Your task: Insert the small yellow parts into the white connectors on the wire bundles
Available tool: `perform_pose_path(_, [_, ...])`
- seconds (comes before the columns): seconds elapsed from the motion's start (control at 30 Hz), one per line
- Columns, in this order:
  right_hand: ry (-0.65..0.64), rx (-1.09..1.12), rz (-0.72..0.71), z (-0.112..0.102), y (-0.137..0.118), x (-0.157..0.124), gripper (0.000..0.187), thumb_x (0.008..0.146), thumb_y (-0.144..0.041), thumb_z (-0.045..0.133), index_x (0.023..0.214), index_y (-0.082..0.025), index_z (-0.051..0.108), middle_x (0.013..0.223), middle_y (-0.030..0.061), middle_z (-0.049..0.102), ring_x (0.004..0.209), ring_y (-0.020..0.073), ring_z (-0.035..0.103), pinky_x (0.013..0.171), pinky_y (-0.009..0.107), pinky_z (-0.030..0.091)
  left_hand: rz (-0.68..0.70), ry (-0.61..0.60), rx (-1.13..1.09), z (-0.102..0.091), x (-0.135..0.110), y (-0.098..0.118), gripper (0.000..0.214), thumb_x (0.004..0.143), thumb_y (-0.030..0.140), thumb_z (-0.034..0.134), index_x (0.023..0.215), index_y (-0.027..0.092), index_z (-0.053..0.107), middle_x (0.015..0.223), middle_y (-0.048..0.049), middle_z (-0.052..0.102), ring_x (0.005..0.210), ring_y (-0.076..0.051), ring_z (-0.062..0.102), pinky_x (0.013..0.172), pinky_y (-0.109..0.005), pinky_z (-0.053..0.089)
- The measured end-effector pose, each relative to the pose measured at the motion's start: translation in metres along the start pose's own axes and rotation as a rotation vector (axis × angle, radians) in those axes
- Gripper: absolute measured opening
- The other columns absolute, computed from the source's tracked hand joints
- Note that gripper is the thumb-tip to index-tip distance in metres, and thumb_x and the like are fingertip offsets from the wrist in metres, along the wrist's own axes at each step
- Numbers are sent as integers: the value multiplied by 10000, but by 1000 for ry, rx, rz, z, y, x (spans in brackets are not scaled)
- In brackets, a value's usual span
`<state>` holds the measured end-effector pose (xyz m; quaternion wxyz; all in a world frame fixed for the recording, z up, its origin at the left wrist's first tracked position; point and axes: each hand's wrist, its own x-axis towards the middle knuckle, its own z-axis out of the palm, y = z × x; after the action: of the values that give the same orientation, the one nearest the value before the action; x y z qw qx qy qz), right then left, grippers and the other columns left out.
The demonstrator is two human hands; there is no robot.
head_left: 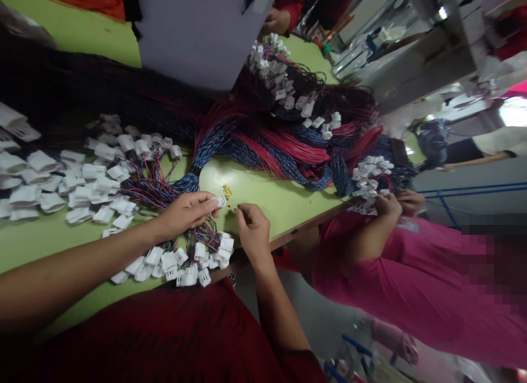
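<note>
My left hand [187, 214] is closed around a white plastic connector [221, 201], pinching it between thumb and fingers. Just to its right is my right hand [254, 232], thumb and forefinger curled together; anything between them is too small to make out. A little pile of tiny yellow pieces [227, 192] lies on the green table beyond the held connector. Many wired white connectors [189, 274] hang at the table edge below my left hand. Further white connectors [88, 185] are heaped to the left, joined to a tied bundle of blue and pink wires [197, 166].
The green table [292, 207] has a wooden edge on my side. A grey box-like panel [193, 37] stands across it. Thick wire bundles [284, 147] run along the back. To the right, a person in pink [370, 262] handles white connectors [370, 174]; another person's hand [278, 21] shows behind.
</note>
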<state>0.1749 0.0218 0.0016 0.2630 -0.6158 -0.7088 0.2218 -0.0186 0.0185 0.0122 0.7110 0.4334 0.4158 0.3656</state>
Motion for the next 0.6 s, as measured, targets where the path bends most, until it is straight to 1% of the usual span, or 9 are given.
perform_pose_path(0.1, [-40,-114,-107,7,0,8,180,841,-234,495,908,-182,654,769,42,597,687,150,546,656,272,427,10,-34,10,-1,1,-3,272,861,389,470,805,138,559,654,23,519,416,-38,313,419,-194,236])
perform_pose_path(0.23, [-85,-258,-203,12,-1,12,198,851,-169,466,833,-177,663,734,46,553,671,154,518,632,267,394,9,-47,23,-3,3,-8,292,865,411,458,803,143,556,596,35,481,413,-47,316,423,-192,231])
perform_pose_path(0.37, [-81,-346,-265,12,0,10,188,854,-158,464,811,-164,646,714,46,530,647,153,481,617,269,372,28,-60,9,-4,4,-9,296,869,412,469,801,139,560,553,51,448,412,-44,327,436,-186,236])
perform_pose_path(0.53, [-81,-320,-265,7,-2,8,212,879,-170,429,818,-168,632,732,46,540,656,148,491,630,265,383,30,-77,10,-5,3,-9,308,880,423,457,810,141,561,497,67,404,411,-53,319,440,-190,227])
perform_pose_path(0.6, [-102,-310,-273,6,-2,7,217,883,-171,423,832,-169,633,743,49,543,663,149,496,628,262,385,25,-79,7,-5,3,-9,308,878,425,459,824,141,565,514,62,424,412,-50,321,438,-190,229])
